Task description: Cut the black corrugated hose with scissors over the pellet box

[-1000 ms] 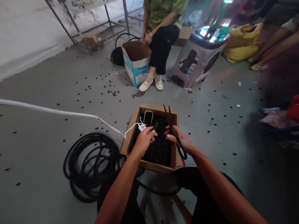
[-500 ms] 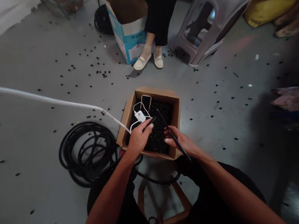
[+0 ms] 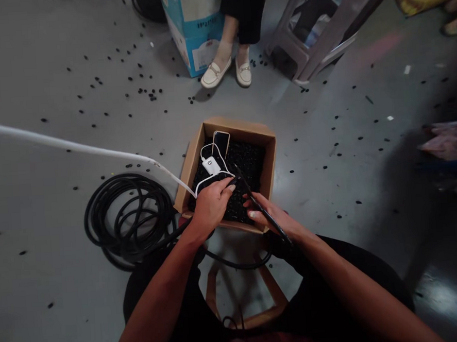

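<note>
My left hand (image 3: 210, 204) is closed on a small black ridged piece (image 3: 235, 180), pinched between thumb and fingers over the cardboard box (image 3: 269, 168). A long thin black stick-like tool (image 3: 262, 209) lies across my right hand (image 3: 265, 214), which is closed around it; its exact kind is unclear. The stick's far end is at or beside the ridged piece; whether they touch I cannot tell. Many small black parts (image 3: 247, 157) fill the box. On them rest a phone (image 3: 220, 143) and a white plug-like block (image 3: 211, 165) with a white cable.
A thick white cable (image 3: 95, 149) runs in from the left to the box. Coiled black hose (image 3: 128, 218) lies left of it. Ahead are a person's white shoes (image 3: 217, 73), a blue-white carton (image 3: 200, 33) and a plastic stool (image 3: 302, 58). Black bits litter the floor.
The camera view has shifted, so the box and floor things appear higher. The stick's far end has come closer to the ridged piece. Both hands keep their hold.
</note>
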`<state>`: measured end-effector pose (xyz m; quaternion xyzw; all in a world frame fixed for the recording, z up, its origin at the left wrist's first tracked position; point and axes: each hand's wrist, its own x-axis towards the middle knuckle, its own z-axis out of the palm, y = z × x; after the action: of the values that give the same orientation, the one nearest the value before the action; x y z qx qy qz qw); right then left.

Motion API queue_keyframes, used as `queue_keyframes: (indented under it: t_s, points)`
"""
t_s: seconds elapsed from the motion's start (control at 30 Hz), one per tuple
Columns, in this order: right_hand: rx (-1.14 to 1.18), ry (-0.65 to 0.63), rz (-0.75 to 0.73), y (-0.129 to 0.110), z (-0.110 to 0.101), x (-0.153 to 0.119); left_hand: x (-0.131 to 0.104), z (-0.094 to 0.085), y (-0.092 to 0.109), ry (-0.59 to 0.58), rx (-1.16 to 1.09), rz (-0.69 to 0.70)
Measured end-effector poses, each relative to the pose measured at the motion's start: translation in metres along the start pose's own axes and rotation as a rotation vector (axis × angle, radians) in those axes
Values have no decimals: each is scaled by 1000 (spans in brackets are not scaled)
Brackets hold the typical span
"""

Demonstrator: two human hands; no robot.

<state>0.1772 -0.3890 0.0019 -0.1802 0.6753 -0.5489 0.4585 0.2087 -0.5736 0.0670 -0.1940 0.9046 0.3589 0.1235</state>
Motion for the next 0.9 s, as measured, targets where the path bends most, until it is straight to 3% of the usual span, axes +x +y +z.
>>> queue_keyframes:
  t_s: [0.37,0.63,0.9]
  points:
    - [-56,4,29,6,-8,-8,2,20,1,-81,43,73]
    - [-36,118,51,23,2,-5,6,33,-3,-102,-61,33]
    - [-77,166,120,28,10,-3,14,38,-7,-185,110,70]
